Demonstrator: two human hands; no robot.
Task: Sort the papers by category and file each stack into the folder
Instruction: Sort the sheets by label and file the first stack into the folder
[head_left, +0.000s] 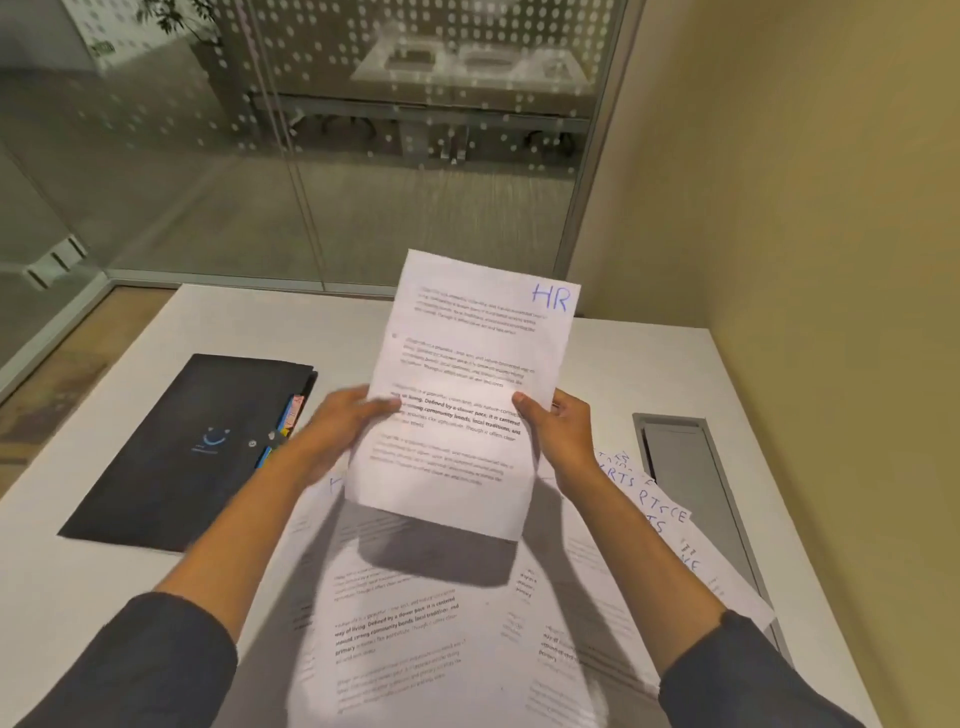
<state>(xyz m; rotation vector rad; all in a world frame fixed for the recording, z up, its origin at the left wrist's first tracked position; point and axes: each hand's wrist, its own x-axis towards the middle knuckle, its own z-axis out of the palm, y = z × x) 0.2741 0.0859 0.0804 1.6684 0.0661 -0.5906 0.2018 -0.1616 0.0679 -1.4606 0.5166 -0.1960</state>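
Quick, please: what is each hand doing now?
Left hand: grips the HR sheet at its left edge.
Right hand: grips the same sheet's right edge.

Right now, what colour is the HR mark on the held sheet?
Blue handwriting, in the top right corner of the held sheet; the head view shows it plainly.

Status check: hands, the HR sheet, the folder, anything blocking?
Left hand and right hand grip HR sheet, held up over the table. Black folder closed, lying left. Loose papers spread beneath, unsorted. Nothing blocking folder.
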